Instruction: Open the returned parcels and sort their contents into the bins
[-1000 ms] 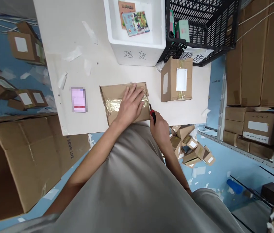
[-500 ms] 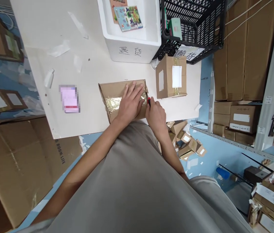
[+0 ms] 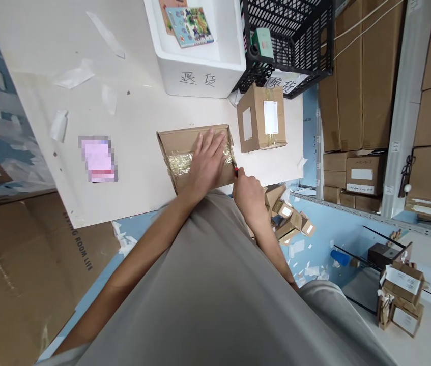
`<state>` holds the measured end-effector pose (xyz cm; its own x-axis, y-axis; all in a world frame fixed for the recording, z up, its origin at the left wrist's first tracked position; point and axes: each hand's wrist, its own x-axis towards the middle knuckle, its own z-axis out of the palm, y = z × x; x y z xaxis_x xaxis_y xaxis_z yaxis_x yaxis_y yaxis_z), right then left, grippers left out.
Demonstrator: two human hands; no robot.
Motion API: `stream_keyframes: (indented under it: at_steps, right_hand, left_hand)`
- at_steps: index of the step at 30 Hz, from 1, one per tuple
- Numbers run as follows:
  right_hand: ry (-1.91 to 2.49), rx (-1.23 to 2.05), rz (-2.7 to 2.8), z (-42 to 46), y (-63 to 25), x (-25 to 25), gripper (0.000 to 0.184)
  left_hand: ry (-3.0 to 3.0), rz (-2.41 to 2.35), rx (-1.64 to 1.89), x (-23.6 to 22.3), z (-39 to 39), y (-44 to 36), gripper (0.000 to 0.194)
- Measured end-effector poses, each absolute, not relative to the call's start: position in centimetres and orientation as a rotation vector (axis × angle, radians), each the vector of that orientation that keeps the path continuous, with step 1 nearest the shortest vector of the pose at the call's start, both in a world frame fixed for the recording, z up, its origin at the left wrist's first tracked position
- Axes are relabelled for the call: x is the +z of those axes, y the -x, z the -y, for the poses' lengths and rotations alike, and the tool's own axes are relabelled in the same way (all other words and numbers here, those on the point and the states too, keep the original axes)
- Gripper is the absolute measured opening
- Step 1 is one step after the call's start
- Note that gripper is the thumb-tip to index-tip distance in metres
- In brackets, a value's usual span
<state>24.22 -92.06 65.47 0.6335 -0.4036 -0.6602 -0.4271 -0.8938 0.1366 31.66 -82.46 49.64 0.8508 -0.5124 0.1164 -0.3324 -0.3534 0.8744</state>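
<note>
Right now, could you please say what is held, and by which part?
The right hand holds a small red-and-black tool by the end away from the taped box; the left hand lies flat on that box.

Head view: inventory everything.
Table: one, white, centre
Taped box: one, brown, table front
Tool: one, red, in right hand
Labelled box: one, brown, table right
Bin: one, white, table back
Booklets: two, blue, orange, in bin
Crate: one, black, beside bin
Pack: one, green, in crate
Blurred item: one, pink, table left
Scraps: several, white, tabletop
Other boxes: many, brown, both sides
Garment: one, grey, foreground
Left hand: one, on taped box
Right hand: one, holding tool
</note>
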Motion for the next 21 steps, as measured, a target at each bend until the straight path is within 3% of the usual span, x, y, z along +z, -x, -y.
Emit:
stream_keyframes:
  at_steps: [5, 11, 17, 21]
  right_hand:
    - [2.845, 1.077, -0.639, 91.8, -24.4, 66.5, 0.051]
    - [2.889, 0.931, -0.571, 91.8, -25.9, 63.6, 0.055]
    - [2.834, 0.995, -0.513, 92.7, -25.0, 64.7, 0.058]
    - [2.712, 0.696, -0.485, 95.7, -24.3, 64.1, 0.051]
  left_hand:
    - [-1.988, 0.625, -0.191, 49.8, 80.9, -31.7, 0.061]
    - [-1.994, 0.596, -0.187, 49.9, 79.8, -31.9, 0.066]
    - [-1.993, 0.57, -0.173, 50.0, 78.5, -32.1, 0.07]
    - [-2.023, 0.508, -0.092, 50.0, 74.6, -31.6, 0.07]
